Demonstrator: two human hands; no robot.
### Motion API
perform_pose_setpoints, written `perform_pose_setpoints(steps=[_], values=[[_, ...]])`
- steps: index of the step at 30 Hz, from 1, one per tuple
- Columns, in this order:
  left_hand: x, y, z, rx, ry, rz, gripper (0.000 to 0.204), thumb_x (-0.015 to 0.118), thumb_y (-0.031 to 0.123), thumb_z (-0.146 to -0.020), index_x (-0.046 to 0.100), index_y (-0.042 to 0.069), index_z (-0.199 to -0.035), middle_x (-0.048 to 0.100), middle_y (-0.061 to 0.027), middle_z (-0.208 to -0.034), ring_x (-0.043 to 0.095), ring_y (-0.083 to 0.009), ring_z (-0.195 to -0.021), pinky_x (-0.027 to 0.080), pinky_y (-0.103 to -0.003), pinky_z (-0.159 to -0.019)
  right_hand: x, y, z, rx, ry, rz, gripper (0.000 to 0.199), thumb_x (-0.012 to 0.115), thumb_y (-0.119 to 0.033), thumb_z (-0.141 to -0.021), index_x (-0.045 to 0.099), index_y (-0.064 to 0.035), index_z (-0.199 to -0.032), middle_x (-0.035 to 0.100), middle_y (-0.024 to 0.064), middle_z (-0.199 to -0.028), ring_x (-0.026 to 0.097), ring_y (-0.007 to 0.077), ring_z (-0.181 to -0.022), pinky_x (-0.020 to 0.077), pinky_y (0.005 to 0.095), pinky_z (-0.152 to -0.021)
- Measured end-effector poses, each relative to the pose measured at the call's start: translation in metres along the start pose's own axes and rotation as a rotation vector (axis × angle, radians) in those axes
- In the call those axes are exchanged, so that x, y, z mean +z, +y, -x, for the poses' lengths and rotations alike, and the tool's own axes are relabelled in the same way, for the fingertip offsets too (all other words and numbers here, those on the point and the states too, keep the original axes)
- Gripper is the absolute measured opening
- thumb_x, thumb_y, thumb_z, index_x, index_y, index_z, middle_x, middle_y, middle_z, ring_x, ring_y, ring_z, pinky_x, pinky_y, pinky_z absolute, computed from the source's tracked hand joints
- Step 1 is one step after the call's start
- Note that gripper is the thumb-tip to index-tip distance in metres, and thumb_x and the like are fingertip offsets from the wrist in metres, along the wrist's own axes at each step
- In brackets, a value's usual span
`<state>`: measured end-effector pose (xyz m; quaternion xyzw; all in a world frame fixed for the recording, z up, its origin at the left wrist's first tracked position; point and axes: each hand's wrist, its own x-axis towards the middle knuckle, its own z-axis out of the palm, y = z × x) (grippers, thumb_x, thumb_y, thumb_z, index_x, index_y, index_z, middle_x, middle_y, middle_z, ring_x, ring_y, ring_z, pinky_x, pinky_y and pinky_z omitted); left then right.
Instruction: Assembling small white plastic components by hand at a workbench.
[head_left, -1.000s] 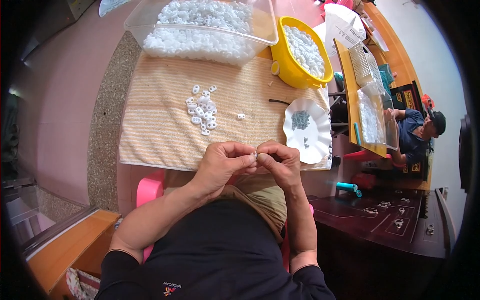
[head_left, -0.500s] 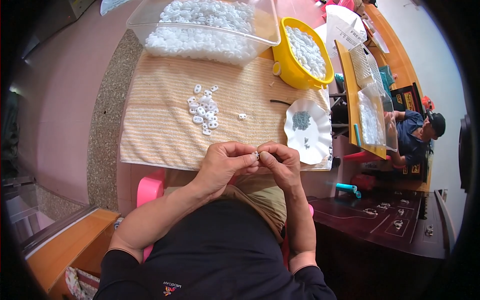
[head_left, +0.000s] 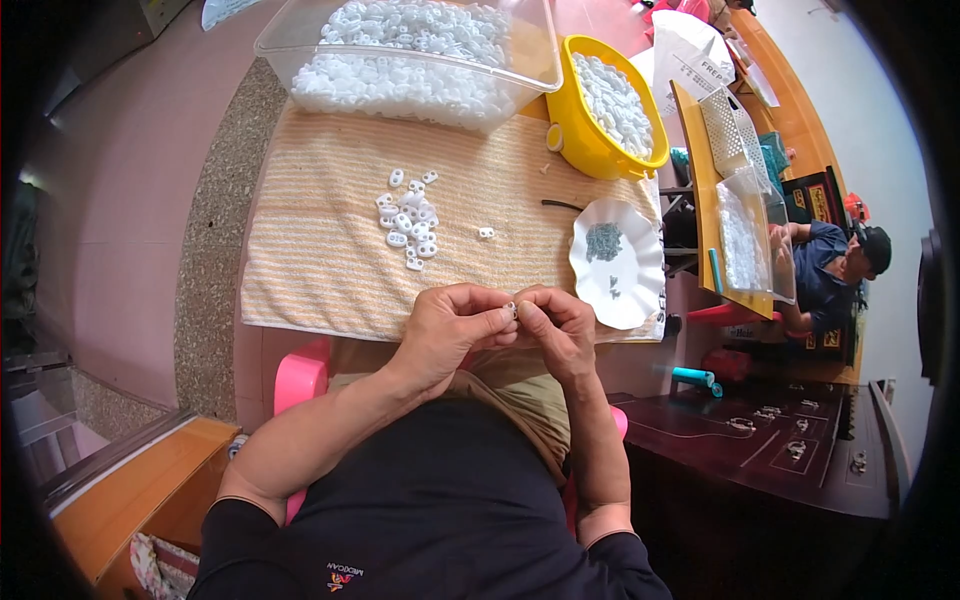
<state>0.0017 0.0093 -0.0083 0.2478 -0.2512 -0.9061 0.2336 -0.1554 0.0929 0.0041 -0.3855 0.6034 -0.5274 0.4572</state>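
Note:
My left hand (head_left: 448,325) is closed in a pinch, thumb against forefinger, on a small white plastic piece (head_left: 511,309). Against it, my right hand (head_left: 562,328) also pinches, its fingertips touching the piece; anything else between them is too small to make out. Both hands meet just over the table's near edge. Beyond them, a loose pile of white oval two-hole plastic pieces (head_left: 405,222) lies on a striped towel (head_left: 310,230), with a single white piece (head_left: 486,232) apart to its right. A white scalloped plate (head_left: 640,270) at the right bears a heap of small grey parts (head_left: 603,241).
A large clear bin (head_left: 530,75) of white pieces stands at the far edge beside a yellow tub (head_left: 572,145) of white pieces. A short black strip (head_left: 561,204) lies by the plate. At right, another person (head_left: 835,262) sits by a wooden table (head_left: 708,190).
My fingertips have shifted slightly around the small piece, and my right hand has moved a little to the left. The pile and containers are unchanged.

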Motion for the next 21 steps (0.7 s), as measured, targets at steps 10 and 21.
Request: perform_pose_setpoints(steps=[10, 21], values=[[0.0014, -0.001, 0.0015, 0.023, 0.03, -0.007, 0.015, 0.064, 0.001, -0.086, 0.062, -0.005, -0.1, 0.066, -0.0118, -0.089, 0.066, -0.0156, -0.078, 0.057, -0.028, -0.073, 0.0038, -0.0003, -0.0008, -0.057, -0.01, 0.01, 0.015, 0.059, -0.012, -0.093, 0.064, 0.0027, -0.089, 0.064, 0.0036, -0.084, 0.057, 0.0077, -0.077, 0.0473, 0.0212, -0.07], [0.0009, 0.0016, 0.0002, 0.01, -0.02, -0.019, 0.016, 0.064, 0.001, -0.086, 0.063, -0.005, -0.101, 0.066, -0.0113, -0.089, 0.065, -0.015, -0.078, 0.057, -0.027, -0.073, -0.0012, 0.0042, -0.0048, -0.147, -0.031, 0.03, 0.016, 0.06, -0.01, -0.092, 0.065, 0.0043, -0.087, 0.065, 0.007, -0.085, 0.058, 0.0112, -0.077, 0.0468, 0.0228, -0.069]])
